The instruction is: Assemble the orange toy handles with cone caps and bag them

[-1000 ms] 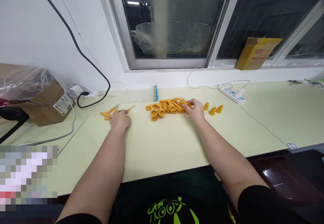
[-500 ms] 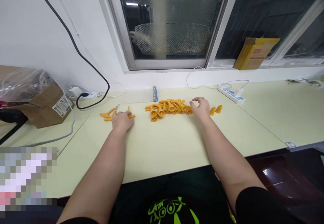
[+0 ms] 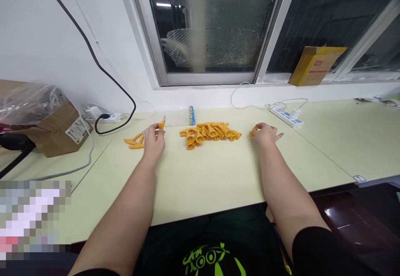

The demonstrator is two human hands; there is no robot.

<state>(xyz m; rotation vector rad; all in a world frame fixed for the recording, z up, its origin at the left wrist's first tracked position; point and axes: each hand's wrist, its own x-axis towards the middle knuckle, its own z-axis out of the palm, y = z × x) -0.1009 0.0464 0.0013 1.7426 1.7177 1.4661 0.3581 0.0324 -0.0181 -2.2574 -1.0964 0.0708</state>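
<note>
Between the thumb and fingers of my left hand (image 3: 154, 142) is a yellow corkscrew handle (image 3: 161, 124), its metal spiral pointing up. More yellow corkscrew handles (image 3: 134, 142) lie just left of that hand. My right hand (image 3: 265, 134) has its fingertips closed on a small yellow cone (image 3: 253, 131) at the right; my fingers and palm hide part of it. A pile of yellow pieces (image 3: 212, 132) with handles and cone-shaped ends lies on the pale table (image 3: 206, 184) between my hands.
A clear plastic bag (image 3: 178, 116) with a blue strip lies behind the pile. Power strips stand at the back left (image 3: 111, 118) and back right (image 3: 286, 117). An open cardboard box (image 3: 62, 130) sits at the left, and a black cable (image 3: 93, 51) hangs near it.
My left hand has lifted a corkscrew handle and turned it spiral up. My right hand has moved right, from beside the pile to the small yellow cones, and closed on one.
</note>
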